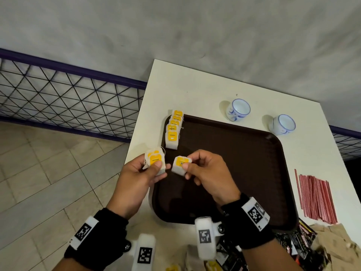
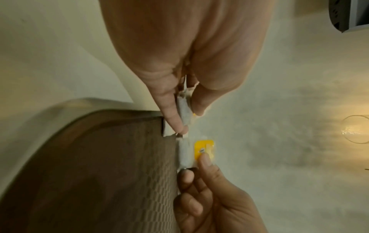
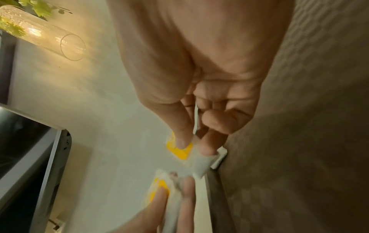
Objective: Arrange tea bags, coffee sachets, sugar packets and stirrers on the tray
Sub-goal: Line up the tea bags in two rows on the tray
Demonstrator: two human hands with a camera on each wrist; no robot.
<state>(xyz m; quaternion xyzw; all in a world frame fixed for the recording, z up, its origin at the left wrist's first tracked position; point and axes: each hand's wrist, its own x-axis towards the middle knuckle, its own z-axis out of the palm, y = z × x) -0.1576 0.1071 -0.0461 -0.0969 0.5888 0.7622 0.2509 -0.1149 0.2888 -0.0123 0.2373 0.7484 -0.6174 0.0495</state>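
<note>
A dark brown tray (image 1: 244,153) lies on the white table (image 1: 195,89). A row of several yellow-tagged tea bags (image 1: 172,130) lines the tray's far left edge. My left hand (image 1: 136,177) holds a small stack of tea bags (image 1: 155,158) above the tray's left rim, thumb on top. My right hand (image 1: 207,169) pinches a single tea bag (image 1: 180,165) just beside it, over the tray. In the left wrist view the stack (image 2: 184,110) sits edge-on between thumb and finger, with the single tea bag (image 2: 199,151) beyond. In the right wrist view the pinched tea bag (image 3: 189,154) is blurred.
Red stirrers (image 1: 316,196) lie in a pile right of the tray. Two blue-and-white cups (image 1: 238,109) (image 1: 283,124) stand behind it. Dark sachets (image 1: 300,243) and brown packets (image 1: 336,243) lie at the near right. A wire fence (image 1: 68,98) borders the left.
</note>
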